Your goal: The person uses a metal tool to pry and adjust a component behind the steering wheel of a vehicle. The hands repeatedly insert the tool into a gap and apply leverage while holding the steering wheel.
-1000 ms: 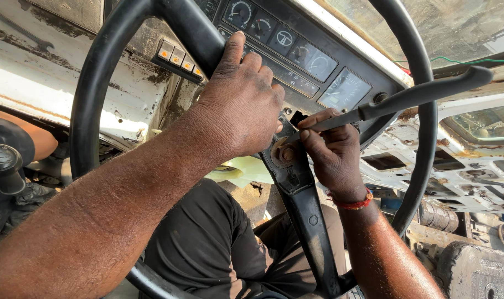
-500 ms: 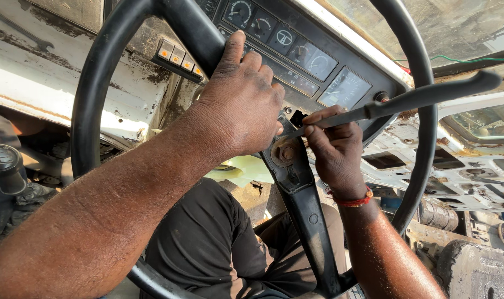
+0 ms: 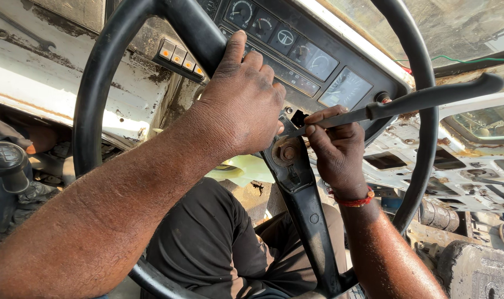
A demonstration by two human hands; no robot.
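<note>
Screwdriver [image 3: 407, 102]: long axis running from upper right down-left to the steering wheel hub [image 3: 287, 152]; right hand [image 3: 337, 152] fingers pinching its blade; left hand [image 3: 243, 102] draped over hub, grip hidden.

One black steering wheel [image 3: 99, 83]. Two hands at its hub: one left hand [image 3: 243, 102] and one right hand [image 3: 337, 152]. One long screwdriver [image 3: 407, 102] with a black handle. One rusty centre nut [image 3: 287, 151]. Four orange square switches [image 3: 181, 57] in a row. Five round gauges [image 3: 268, 30] on one dashboard panel. One gear knob [image 3: 5, 160]. One wrench [image 3: 19, 27]. One red wristband [image 3: 352, 200].
</note>
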